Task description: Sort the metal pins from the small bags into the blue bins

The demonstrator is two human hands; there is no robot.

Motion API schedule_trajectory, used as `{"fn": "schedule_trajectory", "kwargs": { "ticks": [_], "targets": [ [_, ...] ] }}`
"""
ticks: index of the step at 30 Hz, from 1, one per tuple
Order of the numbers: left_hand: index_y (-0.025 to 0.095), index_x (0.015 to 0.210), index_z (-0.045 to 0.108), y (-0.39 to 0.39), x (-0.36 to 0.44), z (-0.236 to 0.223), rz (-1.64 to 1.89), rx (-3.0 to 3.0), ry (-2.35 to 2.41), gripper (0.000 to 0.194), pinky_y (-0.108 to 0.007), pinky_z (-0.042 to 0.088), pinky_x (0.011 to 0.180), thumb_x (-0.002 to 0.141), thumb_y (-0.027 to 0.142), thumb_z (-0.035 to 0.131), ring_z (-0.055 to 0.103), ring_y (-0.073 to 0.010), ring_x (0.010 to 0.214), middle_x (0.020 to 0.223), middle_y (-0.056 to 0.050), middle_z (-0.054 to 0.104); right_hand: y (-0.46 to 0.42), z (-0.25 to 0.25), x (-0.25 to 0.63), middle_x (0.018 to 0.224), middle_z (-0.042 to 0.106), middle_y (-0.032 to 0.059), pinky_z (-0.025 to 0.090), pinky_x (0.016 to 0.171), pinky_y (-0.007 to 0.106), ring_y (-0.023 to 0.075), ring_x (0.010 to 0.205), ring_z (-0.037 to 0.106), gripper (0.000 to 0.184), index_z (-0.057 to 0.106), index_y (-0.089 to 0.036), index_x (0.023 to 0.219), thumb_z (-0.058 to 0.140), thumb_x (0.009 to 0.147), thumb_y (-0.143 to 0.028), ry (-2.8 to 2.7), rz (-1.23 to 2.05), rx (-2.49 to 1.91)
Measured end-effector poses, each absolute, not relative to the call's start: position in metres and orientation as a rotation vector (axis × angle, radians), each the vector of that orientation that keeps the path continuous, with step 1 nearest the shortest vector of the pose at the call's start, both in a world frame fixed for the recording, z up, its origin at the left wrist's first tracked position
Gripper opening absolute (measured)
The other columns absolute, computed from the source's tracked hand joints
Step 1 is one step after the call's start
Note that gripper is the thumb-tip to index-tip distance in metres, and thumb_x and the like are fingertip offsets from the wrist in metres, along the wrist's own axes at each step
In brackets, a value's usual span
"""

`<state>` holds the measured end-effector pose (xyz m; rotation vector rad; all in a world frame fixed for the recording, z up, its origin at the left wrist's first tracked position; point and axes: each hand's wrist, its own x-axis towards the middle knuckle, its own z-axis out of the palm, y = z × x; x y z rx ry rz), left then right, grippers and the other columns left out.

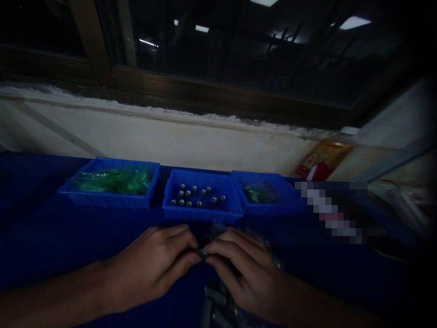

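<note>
My left hand (160, 259) and my right hand (242, 264) meet in front of the middle bin, thumbs and forefingers pinched together. Between their fingertips shows a small shiny metal piece (203, 251); most of it is hidden, so its kind is unclear. Both hands are closed on it. Under and behind my right hand lies clear plastic wrapping (262, 239). Below it, several grey cylindrical parts (216, 298) rest on the blue surface, partly covered by the hand.
A blue bin (170, 212) holds several upright metal cylinders. The left bin (102, 200) contains green plastic bags; the right bin (269, 209) has small bagged items. A red and yellow packet (322, 159) leans against the wall. A window (239, 54) is above.
</note>
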<state>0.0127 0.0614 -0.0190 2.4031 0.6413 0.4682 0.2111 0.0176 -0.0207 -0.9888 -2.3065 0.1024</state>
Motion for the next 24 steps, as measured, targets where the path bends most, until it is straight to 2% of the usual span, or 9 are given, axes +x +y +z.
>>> {"fn": "schedule_trajectory", "kwargs": {
  "ticks": [9, 14, 19, 24],
  "targets": [
    [0.015, 0.083, 0.048, 0.0584, 0.0138, -0.0214, 0.419, 2.515, 0.618, 0.013, -0.024, 0.042, 0.06, 0.09, 0.018, 0.036, 0.052, -0.0125, 0.069, 0.079, -0.001, 0.052, 0.0155, -0.023, 0.2067, 0.072, 0.058, 0.004, 0.045, 0.061, 0.028, 0.0138, 0.068, 0.054, 0.013, 0.055, -0.013, 0.088, 0.043, 0.083, -0.011, -2.379, 0.075, -0.989],
    [0.014, 0.082, 0.047, 0.0571, 0.0147, -0.0193, 0.41, 2.542, 0.597, 0.018, -0.024, 0.043, 0.059, 0.09, 0.013, 0.031, 0.051, -0.0127, 0.068, 0.078, -0.003, 0.051, 0.0108, -0.0199, 0.2034, 0.068, 0.056, 0.0024, 0.044, 0.059, 0.026, 0.0124, 0.064, 0.051, 0.017, 0.053, -0.014, 0.083, 0.039, 0.08, -0.004, -2.353, 0.043, -0.886],
    [0.014, 0.084, 0.048, 0.0562, 0.0122, -0.0209, 0.465, 2.537, 0.593, 0.018, -0.025, 0.043, 0.06, 0.091, 0.015, 0.031, 0.051, -0.0129, 0.068, 0.079, -0.003, 0.051, 0.0116, -0.0205, 0.2012, 0.081, 0.061, 0.0059, 0.045, 0.066, 0.028, 0.0146, 0.073, 0.054, 0.021, 0.05, -0.012, 0.101, 0.048, 0.08, -0.011, -2.298, -0.061, -0.912],
    [0.015, 0.085, 0.049, 0.0567, 0.0112, -0.0207, 0.49, 2.433, 0.551, 0.017, -0.025, 0.043, 0.062, 0.09, 0.017, 0.034, 0.052, -0.0124, 0.071, 0.079, -0.002, 0.051, 0.0132, -0.0243, 0.2036, 0.075, 0.059, 0.0041, 0.043, 0.062, 0.028, 0.0142, 0.07, 0.052, 0.011, 0.054, -0.013, 0.091, 0.05, 0.081, -0.016, -2.326, -0.033, -0.939]
  ]
}}
